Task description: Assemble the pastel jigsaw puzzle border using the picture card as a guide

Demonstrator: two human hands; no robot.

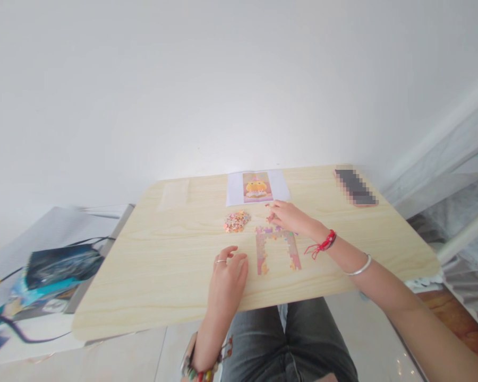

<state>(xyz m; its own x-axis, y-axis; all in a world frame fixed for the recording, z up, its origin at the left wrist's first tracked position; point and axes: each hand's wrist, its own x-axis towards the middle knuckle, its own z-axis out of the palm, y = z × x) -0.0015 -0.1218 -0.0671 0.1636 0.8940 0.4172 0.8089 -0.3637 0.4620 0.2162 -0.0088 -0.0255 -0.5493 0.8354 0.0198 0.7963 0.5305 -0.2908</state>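
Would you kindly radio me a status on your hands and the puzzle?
Right hand at far edge of the puzzle, by loose pieces, grip unclear. Left hand left of puzzle, fingers bent. Puzzle three-sided, near side open. Right hand partly hides far edge.

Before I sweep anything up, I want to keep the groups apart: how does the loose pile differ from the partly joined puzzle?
The loose pile is a jumbled heap; the partly joined puzzle forms a three-sided frame. The pile is smaller across than the puzzle. Both consist of small coloured pieces.
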